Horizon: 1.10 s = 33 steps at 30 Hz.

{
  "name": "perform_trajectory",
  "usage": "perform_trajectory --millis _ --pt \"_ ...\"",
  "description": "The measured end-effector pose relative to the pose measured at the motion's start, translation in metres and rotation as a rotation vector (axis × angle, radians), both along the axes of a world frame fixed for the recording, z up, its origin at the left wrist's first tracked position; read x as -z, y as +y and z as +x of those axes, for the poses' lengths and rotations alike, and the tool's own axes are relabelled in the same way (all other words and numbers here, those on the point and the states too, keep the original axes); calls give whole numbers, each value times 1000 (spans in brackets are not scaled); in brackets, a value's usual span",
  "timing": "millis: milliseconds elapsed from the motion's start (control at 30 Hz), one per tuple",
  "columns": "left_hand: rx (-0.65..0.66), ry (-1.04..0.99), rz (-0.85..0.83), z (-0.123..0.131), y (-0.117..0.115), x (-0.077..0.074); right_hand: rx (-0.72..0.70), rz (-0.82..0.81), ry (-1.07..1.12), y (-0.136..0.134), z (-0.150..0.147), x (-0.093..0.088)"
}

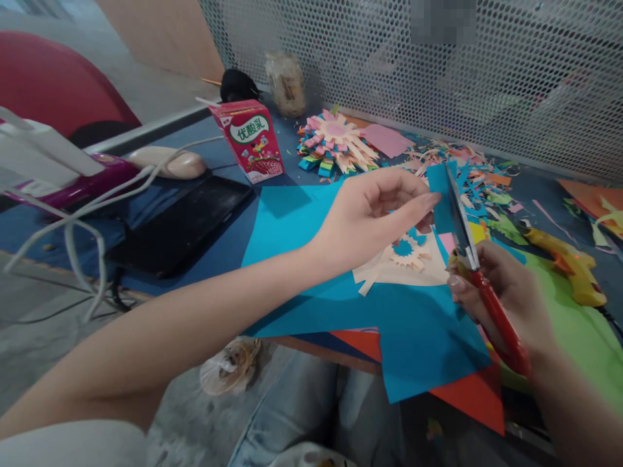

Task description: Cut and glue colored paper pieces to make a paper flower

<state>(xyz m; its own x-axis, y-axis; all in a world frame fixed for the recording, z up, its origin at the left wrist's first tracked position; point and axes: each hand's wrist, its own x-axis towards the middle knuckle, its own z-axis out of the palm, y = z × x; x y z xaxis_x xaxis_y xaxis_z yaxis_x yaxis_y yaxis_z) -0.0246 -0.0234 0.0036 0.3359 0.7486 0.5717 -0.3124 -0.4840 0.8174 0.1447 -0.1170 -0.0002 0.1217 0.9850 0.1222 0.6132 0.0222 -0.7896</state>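
Observation:
Between thumb and fingers, my left hand [384,211] pinches a small strip of blue paper [440,198], held up over the table. My right hand [506,292] grips red-handled scissors [496,318], their blades pointing up along the strip's right edge. Whether the blades touch the paper I cannot tell. Under my hands lie large blue paper sheets [316,298], some overhanging the table's front edge. A peach paper piece with a fringed ring [413,259] rests on them, partly hidden by my left hand.
Layered paper flowers [335,136] and a heap of paper scraps [467,168] lie behind. A pink drink carton [253,139], a black phone [180,224] and white cables [73,227] are at left. On the right is a yellow glue gun [567,259]. A perforated metal screen [389,71] borders the back.

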Motion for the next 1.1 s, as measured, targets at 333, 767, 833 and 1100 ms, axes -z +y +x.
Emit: perform_trajectory --millis 333,767,833,1100 --pt "-34 -32 -108 2 -2 4 8 2 -17 0 1 1" --pt "114 -57 -202 1 -6 0 -76 71 18 5 8 7" --pt "141 -66 -225 1 -6 0 -106 104 -4 6 12 10" --pt "71 -37 -190 1 -3 1 -32 63 -10 3 6 4"
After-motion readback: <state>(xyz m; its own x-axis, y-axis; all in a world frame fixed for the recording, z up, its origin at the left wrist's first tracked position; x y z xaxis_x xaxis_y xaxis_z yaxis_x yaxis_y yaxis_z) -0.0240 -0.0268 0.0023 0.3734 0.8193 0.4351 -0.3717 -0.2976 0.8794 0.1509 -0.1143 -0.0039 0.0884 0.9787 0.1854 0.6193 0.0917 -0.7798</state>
